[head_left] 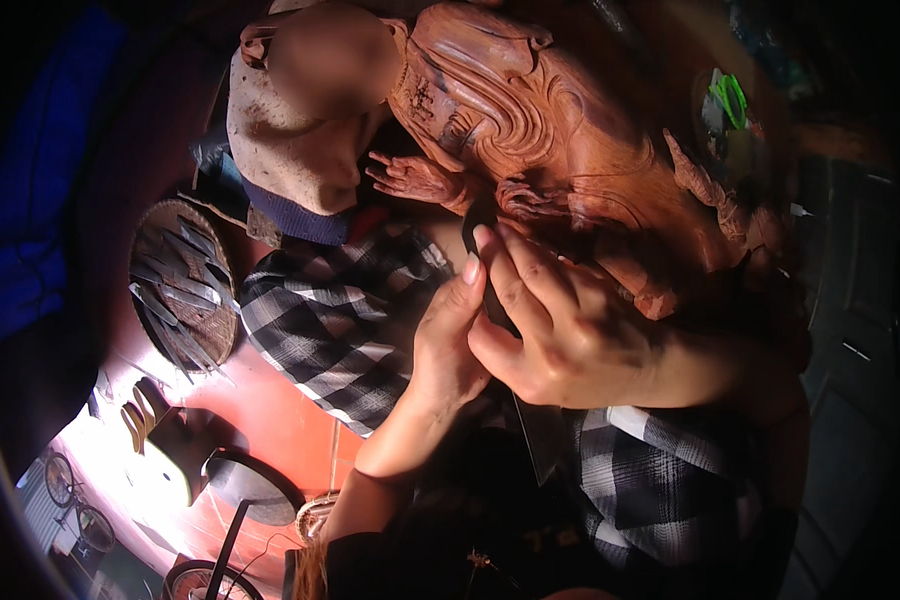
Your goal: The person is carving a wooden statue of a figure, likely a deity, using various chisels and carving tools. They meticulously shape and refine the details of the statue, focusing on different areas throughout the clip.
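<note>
A carved reddish-brown wooden statue [560, 110] lies in front of me, with deep drapery folds and a raised wooden hand [415, 178] on its left side. Between my hands is a long, flat, dark carving blade [537, 440], its far end close to the statue's carved fingers [530, 195]. My right hand [570, 325] wraps round it, fingers laid along its upper part. My left hand [450, 335] closes on it from the left, thumb pressed near the right fingertips. The palms hide the blade's middle, and whether its far end touches the wood is unclear.
A round woven basket [150, 228] of several flat metal blades stands at left. Beige cloth [290, 125] bunches beside the statue's head. Black-and-white checked fabric [315, 320] covers my legs. Green-handled scissors [732, 100] lie far right. A bicycle [75, 505] shows at lower left.
</note>
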A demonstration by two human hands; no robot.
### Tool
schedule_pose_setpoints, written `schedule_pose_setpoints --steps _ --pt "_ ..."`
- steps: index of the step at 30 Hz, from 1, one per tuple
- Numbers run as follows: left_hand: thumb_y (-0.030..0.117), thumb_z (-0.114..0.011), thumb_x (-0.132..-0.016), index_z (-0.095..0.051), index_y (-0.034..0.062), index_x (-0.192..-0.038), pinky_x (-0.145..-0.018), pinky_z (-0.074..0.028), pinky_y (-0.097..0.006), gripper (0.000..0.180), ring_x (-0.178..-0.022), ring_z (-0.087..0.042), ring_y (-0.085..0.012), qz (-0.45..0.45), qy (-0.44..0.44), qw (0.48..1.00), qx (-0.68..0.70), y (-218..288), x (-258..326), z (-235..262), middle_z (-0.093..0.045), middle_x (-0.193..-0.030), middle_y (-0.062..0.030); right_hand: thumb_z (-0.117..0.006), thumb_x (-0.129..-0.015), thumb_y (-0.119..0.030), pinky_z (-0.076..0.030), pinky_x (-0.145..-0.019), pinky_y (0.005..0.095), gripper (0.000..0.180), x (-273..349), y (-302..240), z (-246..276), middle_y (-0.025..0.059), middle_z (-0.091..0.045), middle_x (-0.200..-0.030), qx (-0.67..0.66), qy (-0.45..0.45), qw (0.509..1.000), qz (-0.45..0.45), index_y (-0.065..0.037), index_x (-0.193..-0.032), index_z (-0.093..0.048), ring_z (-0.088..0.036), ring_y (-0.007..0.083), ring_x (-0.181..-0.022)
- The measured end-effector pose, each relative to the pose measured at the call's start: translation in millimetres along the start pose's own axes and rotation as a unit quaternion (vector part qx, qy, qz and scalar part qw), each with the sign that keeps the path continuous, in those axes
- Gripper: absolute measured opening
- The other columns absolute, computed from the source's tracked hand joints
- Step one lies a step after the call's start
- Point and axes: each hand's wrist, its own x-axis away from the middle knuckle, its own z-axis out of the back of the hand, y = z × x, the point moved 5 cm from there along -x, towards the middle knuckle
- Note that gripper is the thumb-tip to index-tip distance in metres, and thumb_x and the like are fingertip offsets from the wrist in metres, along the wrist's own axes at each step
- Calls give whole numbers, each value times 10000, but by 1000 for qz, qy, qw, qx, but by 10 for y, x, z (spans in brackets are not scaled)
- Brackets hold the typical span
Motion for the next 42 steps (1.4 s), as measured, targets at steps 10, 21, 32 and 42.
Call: schedule_pose_setpoints --steps 10,21,32,42 --pt "316 -447 -1084 -540 -14 -1388 -1115 -411 -325 458 -1288 -550 -191 -34 -96 990 101 -81 17 131 -607 -1371 -97 -609 -803 -186 -593 -808 435 188 -75 -57 39 363 -640 -1156 -30 2 1000 -9 -10 -868 -627 -674 422 -1060" --pt "343 -449 -1081 -498 0 -1425 -1116 -389 -352 488 -1296 -524 -218 -19 -162 975 150 40 -105 55 -574 -1387 -117 -620 -779 -177 -598 -793 444 205 -126 -4 11 383 -628 -1168 2 3 1000 -23 10 -862 -628 -667 430 -1051" --pt "343 -460 -1072 -466 -16 -1443 -1120 -394 -372 516 -1293 -544 -251 -21 73 996 -34 71 82 -22 -576 -1389 -145 -605 -780 -182 -592 -747 434 227 -122 -82 32 413 -620 -1160 -21 -45 999 -13 26 -868 -623 -663 446 -1063" --pt "349 -492 -1074 -531 -8 -1407 -1072 -419 -324 490 -1211 -578 -208 -13 -9 999 -40 201 23 92 -608 -1336 -91 -622 -772 -205 -579 -725 384 287 -163 -32 97 328 -654 -1104 -49 8 998 -30 20 -947 -656 -679 366 -982"
